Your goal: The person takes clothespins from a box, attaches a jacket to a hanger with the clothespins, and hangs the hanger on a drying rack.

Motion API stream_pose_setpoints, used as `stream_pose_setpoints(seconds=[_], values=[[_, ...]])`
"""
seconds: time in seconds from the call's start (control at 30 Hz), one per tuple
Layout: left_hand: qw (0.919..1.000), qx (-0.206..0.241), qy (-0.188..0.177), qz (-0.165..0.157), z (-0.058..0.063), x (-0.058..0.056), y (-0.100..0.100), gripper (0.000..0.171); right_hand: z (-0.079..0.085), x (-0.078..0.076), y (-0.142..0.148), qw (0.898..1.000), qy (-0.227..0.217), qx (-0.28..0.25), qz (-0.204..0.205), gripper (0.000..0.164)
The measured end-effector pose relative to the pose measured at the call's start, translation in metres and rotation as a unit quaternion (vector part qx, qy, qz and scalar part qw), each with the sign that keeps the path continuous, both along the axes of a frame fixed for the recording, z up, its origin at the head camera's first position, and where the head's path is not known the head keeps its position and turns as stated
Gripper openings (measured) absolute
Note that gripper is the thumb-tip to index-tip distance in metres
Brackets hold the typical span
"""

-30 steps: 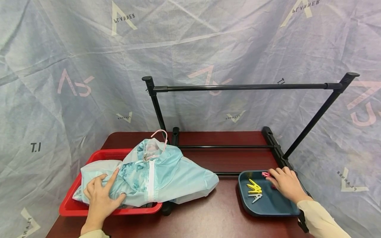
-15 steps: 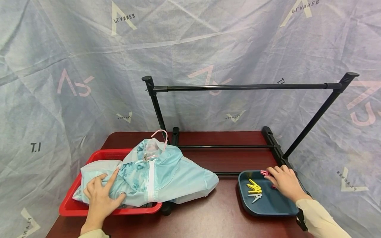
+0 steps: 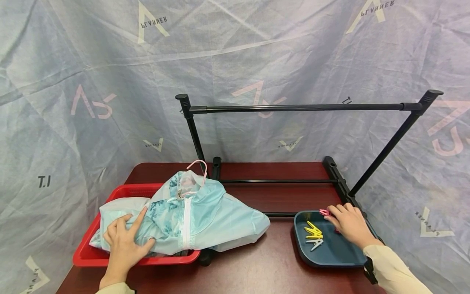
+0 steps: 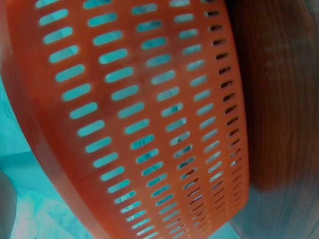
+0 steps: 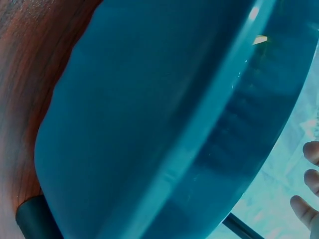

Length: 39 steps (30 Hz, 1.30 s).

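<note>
A light blue zip-up jacket point(image 3: 205, 220) lies over the red basket point(image 3: 139, 261), with a pink hanger point(image 3: 200, 162) sticking out at its collar. My left hand point(image 3: 126, 245) rests on the jacket's left part, fingers spread. At the right, my right hand point(image 3: 350, 224) reaches over the dark blue tray point(image 3: 341, 261) and pinches a pink clothespin point(image 3: 324, 212) between thumb and fingers. Yellow clothespins point(image 3: 313, 232) and a white clothespin point(image 3: 315, 244) lie in the tray. Part of another red clothespin point(image 3: 337, 230) shows beneath the right hand.
A black clothes rack stands behind, its top bar point(image 3: 301, 108) high above the dark red table point(image 3: 253, 269). The rack's right foot point(image 3: 335, 175) runs forward beside the tray. Grey printed cloth point(image 3: 235, 49) hangs around the back and sides.
My right hand has shifted slightly left over the tray, with the pink clothespin moving along. The left hand and the jacket have stayed still.
</note>
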<state>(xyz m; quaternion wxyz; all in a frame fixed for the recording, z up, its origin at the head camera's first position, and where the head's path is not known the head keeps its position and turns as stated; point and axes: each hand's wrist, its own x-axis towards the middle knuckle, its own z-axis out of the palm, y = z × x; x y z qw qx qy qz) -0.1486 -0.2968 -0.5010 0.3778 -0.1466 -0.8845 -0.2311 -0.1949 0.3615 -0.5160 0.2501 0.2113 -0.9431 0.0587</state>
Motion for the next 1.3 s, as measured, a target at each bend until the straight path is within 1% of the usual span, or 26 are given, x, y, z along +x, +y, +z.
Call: stream_pose_setpoints(seconds=[0.53,1.0,1.3], values=[[1.0,-0.001,-0.002,0.0,0.0,0.0,0.0,0.08,0.004,-0.001,-0.008,1.0,0.0,-0.009,0.007,0.025],[1.0,-0.002,-0.004,0.004,-0.001,0.001,0.0,0.08,0.003,-0.006,-0.015,0.999,0.017,-0.013,0.024,0.024],[1.0,-0.001,-0.009,0.003,-0.001,0.001,-0.001,0.082,0.003,-0.006,-0.019,1.0,0.009,-0.012,0.02,0.025]])
